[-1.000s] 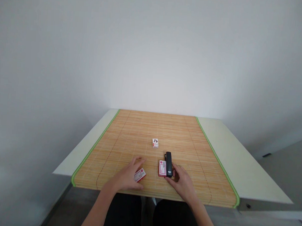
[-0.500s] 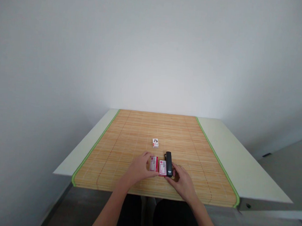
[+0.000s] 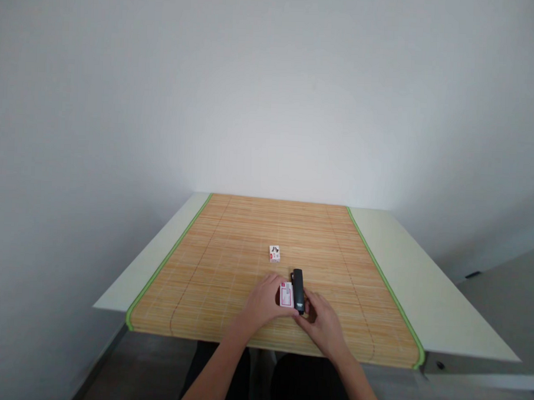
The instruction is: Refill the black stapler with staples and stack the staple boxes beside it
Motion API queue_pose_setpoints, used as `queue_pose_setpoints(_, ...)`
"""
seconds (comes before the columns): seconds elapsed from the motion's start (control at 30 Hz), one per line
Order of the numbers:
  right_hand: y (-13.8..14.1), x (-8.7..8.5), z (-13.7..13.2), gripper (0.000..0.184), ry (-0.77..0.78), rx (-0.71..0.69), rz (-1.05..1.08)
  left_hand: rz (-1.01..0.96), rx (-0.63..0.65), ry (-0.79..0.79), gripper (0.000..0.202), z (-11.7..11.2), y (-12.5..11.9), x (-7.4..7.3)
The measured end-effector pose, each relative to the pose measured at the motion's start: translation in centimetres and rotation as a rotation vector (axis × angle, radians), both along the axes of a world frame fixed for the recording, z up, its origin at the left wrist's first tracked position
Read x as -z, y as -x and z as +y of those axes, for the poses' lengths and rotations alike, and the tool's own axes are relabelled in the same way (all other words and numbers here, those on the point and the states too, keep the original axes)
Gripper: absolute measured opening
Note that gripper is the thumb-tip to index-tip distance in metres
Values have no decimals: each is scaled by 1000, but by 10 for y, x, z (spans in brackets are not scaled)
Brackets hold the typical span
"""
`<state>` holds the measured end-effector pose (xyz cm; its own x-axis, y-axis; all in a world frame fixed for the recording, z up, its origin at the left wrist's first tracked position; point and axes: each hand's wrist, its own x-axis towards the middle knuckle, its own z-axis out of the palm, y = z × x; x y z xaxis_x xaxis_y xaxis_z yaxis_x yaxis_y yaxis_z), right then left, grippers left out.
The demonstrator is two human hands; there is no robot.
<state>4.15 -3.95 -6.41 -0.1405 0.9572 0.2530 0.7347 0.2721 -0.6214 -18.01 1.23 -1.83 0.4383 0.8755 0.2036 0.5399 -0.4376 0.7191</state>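
Observation:
My left hand (image 3: pixel 265 303) is closed around a small pink-and-white box (image 3: pixel 286 295), thumb at its near edge and fingers at its far edge. Only one such box shows here; the second is hidden, perhaps beneath the held one, though I cannot tell. Directly to the right, a black stapler (image 3: pixel 298 291) lies lengthwise on the bamboo mat (image 3: pixel 230 239). My right hand (image 3: pixel 323 326) grips the stapler's near end, its fingers along the right side and its thumb near the front of the box. The two thumbs are close together.
A small white box (image 3: pixel 274 254) with a dark picture on it stands farther back on the mat. The mat has green edging and covers a white table (image 3: pixel 423 277) against a pale wall. The table's front edge is just below my hands.
My left hand has moved right with its box, up against the stapler. The other pink-and-white box, visible beside the stapler before, is now out of sight. My right hand stays at the stapler.

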Motion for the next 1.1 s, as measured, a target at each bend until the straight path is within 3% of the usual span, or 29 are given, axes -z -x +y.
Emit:
queue_pose_setpoints(0.3,0,3,-1,57,15,-20,-35,-4,-32,-6,63,-4,-13,15)
queue_pose_setpoints(0.43,0,3,0,64,9,-7,-20,-76,-42,-13,90,-11,-6,11)
queue_pose_setpoints(0.5,1,2,-1,67,9,5,-14,-155,-118,-15,84,-6,2,10)
queue_pose_setpoints(0.57,2,2,-2,72,10,11,-16,-245,-234,-12,59,11,11,13)
queue_pose_setpoints(0.63,3,2,-2,77,7,22,-19,-332,-325,-6,53,41,15,20)
queue_pose_setpoints(0.77,3,4,-2,81,16,28,-21,-508,-319,144,52,106,7,39)
queue_pose_setpoints(0.87,4,5,-2,86,26,31,-7,-530,-295,156,50,127,-9,50)
queue_pose_setpoints(0.93,4,6,-2,91,32,49,0,-535,-273,139,47,121,-20,54)
queue_pose_setpoints(1.1,4,6,-2,94,34,53,-8,-542,-262,105,40,81,-34,56)
